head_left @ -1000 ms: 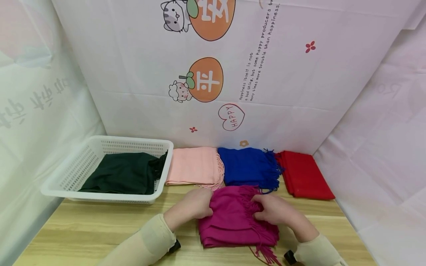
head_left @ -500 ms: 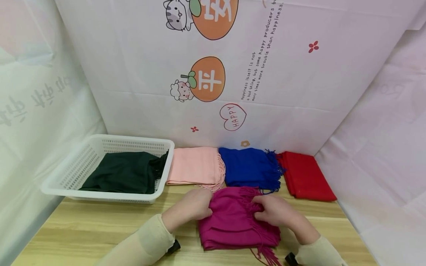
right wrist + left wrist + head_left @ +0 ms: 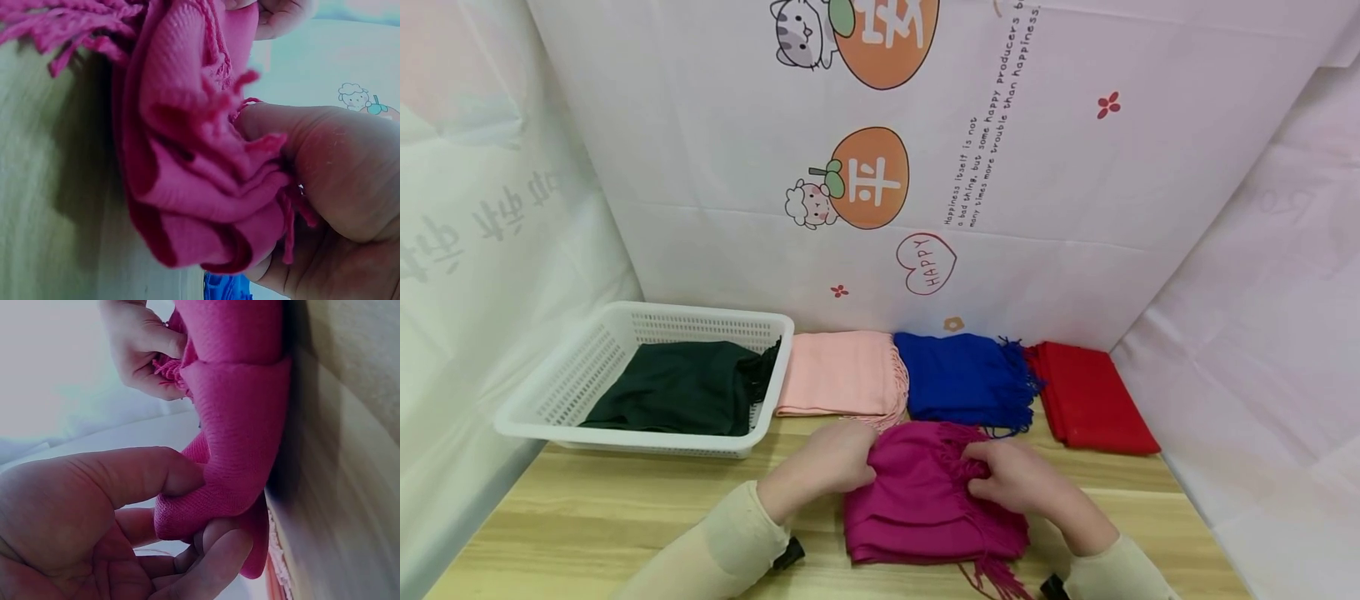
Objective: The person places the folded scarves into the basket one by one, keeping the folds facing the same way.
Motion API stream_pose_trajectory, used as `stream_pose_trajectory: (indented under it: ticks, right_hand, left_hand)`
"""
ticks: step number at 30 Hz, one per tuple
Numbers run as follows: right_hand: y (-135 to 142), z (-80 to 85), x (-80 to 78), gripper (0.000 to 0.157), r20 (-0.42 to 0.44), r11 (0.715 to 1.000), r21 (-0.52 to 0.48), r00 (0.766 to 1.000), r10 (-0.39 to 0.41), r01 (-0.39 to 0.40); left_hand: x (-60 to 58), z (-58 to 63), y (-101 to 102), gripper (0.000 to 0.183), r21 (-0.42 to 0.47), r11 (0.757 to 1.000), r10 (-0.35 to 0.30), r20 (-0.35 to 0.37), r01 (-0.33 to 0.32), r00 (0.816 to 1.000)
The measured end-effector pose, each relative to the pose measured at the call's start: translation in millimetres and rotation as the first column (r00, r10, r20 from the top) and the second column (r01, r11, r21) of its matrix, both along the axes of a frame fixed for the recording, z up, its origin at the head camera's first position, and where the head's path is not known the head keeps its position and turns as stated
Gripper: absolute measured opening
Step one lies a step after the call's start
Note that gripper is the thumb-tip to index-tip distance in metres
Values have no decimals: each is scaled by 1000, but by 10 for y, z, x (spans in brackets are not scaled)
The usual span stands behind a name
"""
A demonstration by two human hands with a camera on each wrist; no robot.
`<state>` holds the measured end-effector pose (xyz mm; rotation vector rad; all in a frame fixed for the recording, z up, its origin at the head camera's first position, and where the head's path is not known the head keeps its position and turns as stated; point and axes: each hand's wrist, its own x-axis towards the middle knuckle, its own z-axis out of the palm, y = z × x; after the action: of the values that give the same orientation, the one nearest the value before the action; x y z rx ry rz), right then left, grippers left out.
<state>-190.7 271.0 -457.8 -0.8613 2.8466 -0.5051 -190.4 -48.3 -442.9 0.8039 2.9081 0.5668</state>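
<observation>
A folded magenta scarf (image 3: 917, 500) with fringed ends lies at the front middle of the table. My left hand (image 3: 838, 458) grips its left edge; in the left wrist view the thumb and fingers (image 3: 219, 562) pinch a fold of the cloth. On the other side my right hand (image 3: 1015, 475) holds the fringed right edge, with the thumb (image 3: 269, 122) on top and the other fingers partly hidden beneath the layers. Strands of fringe hang off the scarf's front right corner.
A white plastic basket (image 3: 625, 440) with a dark green scarf (image 3: 681, 387) in it stands at the left. Folded pink (image 3: 838, 375), blue (image 3: 958, 379) and red (image 3: 1093, 400) scarves lie in a row along the back wall, right of the basket.
Both hands keep their grip on the magenta scarf. It has shifted very slightly to the left over the last half second; the other scarves stay put.
</observation>
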Motion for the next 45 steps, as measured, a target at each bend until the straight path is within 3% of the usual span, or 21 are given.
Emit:
stream_pose_trajectory:
  ticks: [5,11,23,29,45]
  right_hand:
    - [-22,-1,7,21,-17,1000,-23,1000,2,-2]
    - [-78,44,2,22,-19,998,-58,1000,1,-2]
    - [-286,300,-53,23,-74,997,-80,997,-17,11]
    - [-408,400,-85,23,-90,996,-85,995,-32,25]
    - [-758,674,-198,20,-94,992,-123,996,-11,-1]
  left_hand:
    - [7,51,-33,27,12,1000,8,17,-9,1000]
    - [25,122,-106,28,26,1000,7,-12,-7,1000]
    - [86,401,-306,18,39,998,51,-41,-49,998]
    - [72,530,-424,13,38,997,73,-75,-71,994]
    - [20,803,-770,6,31,991,136,-71,-134,988]
